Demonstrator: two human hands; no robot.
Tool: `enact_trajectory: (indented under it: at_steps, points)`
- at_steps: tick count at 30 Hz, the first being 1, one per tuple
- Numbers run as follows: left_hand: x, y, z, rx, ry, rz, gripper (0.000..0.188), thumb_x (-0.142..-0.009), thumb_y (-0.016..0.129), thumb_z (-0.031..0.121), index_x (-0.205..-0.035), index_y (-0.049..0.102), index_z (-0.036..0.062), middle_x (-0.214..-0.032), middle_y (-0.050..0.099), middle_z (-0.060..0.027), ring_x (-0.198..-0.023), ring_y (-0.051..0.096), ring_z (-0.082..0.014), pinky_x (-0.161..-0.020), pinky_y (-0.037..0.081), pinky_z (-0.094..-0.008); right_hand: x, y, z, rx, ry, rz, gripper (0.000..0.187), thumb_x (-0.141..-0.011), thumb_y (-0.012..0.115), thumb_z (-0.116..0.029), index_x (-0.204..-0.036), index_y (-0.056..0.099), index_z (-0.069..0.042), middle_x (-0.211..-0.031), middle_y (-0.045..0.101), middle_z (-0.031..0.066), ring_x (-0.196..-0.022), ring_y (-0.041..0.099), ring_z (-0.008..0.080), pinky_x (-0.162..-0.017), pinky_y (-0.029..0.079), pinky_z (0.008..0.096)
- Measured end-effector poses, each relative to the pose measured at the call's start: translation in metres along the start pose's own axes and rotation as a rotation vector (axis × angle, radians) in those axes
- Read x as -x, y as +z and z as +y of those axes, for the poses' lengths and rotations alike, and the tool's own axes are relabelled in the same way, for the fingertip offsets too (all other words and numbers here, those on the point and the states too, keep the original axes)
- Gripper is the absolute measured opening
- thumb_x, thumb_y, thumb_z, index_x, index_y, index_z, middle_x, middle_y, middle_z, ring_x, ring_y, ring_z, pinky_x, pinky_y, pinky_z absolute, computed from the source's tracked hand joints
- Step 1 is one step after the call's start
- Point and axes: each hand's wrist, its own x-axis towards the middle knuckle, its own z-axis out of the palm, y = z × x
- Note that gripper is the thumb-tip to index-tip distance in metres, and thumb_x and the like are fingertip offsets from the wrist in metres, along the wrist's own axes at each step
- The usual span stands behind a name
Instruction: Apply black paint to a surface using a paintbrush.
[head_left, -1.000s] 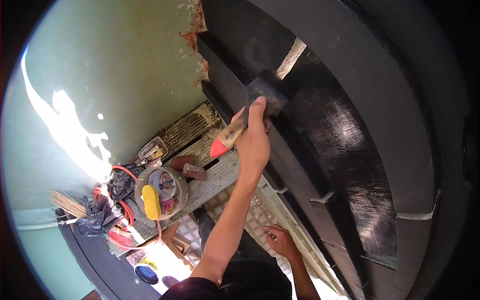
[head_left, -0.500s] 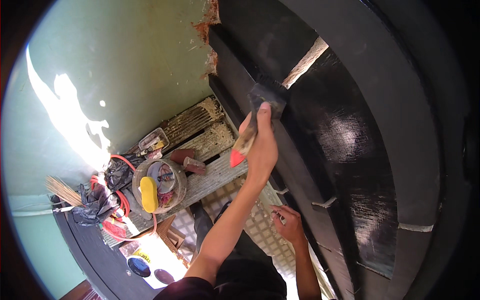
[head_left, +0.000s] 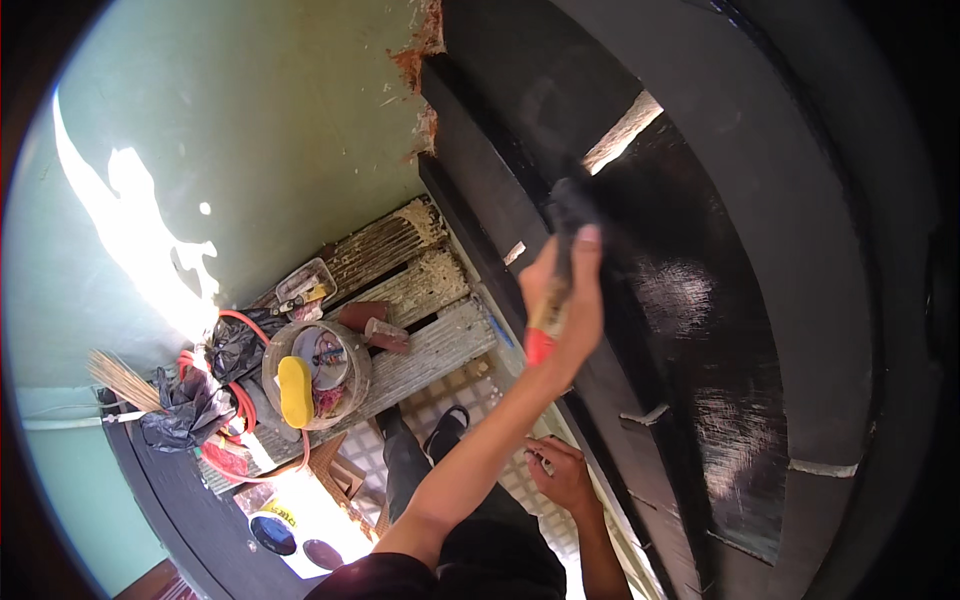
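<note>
A wide flat paintbrush (head_left: 547, 312) with a wooden, red-ended handle is gripped in my left hand (head_left: 572, 318), the thumb along its dark upper part. Motion blurs the brush head, which is over the black panel (head_left: 700, 230), just below a pale bare strip (head_left: 625, 130); whether the bristles touch is hard to tell. My right hand (head_left: 562, 474) hangs lower, beside the edge of the dark stepped boards (head_left: 610, 370). Its fingers are loosely bent and apart, with dark smudges, and nothing shows in them.
Weathered planks (head_left: 430, 340) on the left bear a round bucket (head_left: 355, 390) with a yellow sponge (head_left: 296, 392) on its rim, a tray (head_left: 318, 270) and a red hose (head_left: 246, 405). Below are paint containers (head_left: 272, 532). A broad black curved band (head_left: 830, 300) runs along the right.
My left hand has swept right and somewhat down with the paintbrush, uncovering a small pale patch on the boards. My right hand has shifted slightly left and down.
</note>
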Motion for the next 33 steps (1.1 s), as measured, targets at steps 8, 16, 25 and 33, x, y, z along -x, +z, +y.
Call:
enact_trajectory:
  at_steps: [8,16,25,33]
  points:
    - [0.003,-0.018,0.007,0.080,-0.069,0.021,0.034,-0.096,0.054,0.036,-0.079,0.055,0.0058,-0.069,0.049,0.0029,-0.061,0.041,-0.0062,-0.056,0.034,-0.0237,0.004,-0.003,-0.001,-0.005,0.098,-0.016,0.028,-0.084,0.060,-0.006,-0.111,0.067,-0.007,-0.093,0.067,0.0137,-0.086,0.065,0.0300,-0.077,0.052,0.0359]
    - [-0.030,-0.015,0.057,-0.330,0.095,-0.202,0.043,-0.091,0.056,0.036,-0.071,0.054,-0.0025,-0.056,0.046,-0.0079,-0.055,0.045,-0.0126,-0.054,0.037,-0.0325,0.005,0.002,-0.008,0.012,0.112,-0.027,0.028,-0.085,0.058,-0.006,-0.112,0.067,-0.008,-0.096,0.067,0.0142,-0.087,0.064,0.0315,-0.078,0.051,0.0363]
    - [-0.055,-0.069,0.051,-0.265,-0.094,-0.056,0.043,-0.090,0.056,0.040,-0.077,0.058,-0.0011,-0.062,0.053,-0.0036,-0.062,0.051,-0.0144,-0.063,0.043,-0.0340,0.006,0.007,-0.018,0.004,0.148,-0.065,0.028,-0.086,0.057,-0.007,-0.113,0.066,-0.008,-0.098,0.067,0.0147,-0.089,0.064,0.0316,-0.080,0.051,0.0359]
    - [-0.106,-0.070,0.061,-0.419,0.098,0.053,0.041,-0.086,0.060,0.038,-0.086,0.068,-0.0021,-0.069,0.065,-0.0173,-0.068,0.063,-0.0306,-0.074,0.049,-0.0346,0.004,0.020,-0.028,0.057,0.222,-0.090,0.029,-0.088,0.056,-0.011,-0.115,0.065,-0.007,-0.100,0.066,0.0141,-0.093,0.064,0.0319,-0.083,0.050,0.0365]
